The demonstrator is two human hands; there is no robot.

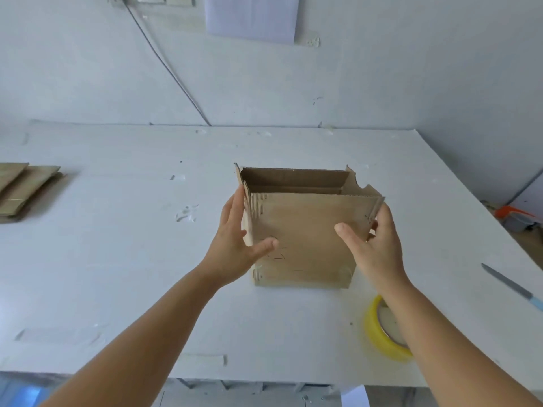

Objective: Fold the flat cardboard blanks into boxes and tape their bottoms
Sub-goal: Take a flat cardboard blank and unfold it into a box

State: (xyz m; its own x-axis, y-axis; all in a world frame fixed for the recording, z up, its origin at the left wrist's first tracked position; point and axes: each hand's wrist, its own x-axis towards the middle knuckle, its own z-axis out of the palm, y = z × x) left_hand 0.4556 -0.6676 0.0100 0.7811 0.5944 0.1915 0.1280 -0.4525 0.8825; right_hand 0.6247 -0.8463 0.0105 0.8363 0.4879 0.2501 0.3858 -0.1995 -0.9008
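A brown cardboard box (305,230) stands opened up on the white table (117,259), its top flaps raised and its hollow inside showing. My left hand (235,242) grips its left side, thumb on the near face. My right hand (373,239) grips its right side, thumb across the near face. A stack of flat cardboard blanks (23,189) lies at the table's far left. A yellow tape roll (379,333) lies near the front right, partly hidden under my right forearm.
A knife with a light blue handle (511,284) lies near the table's right edge. An orange and white object (514,215) sits beyond that edge. The wall stands close behind the table, with a cable (164,60) running down it.
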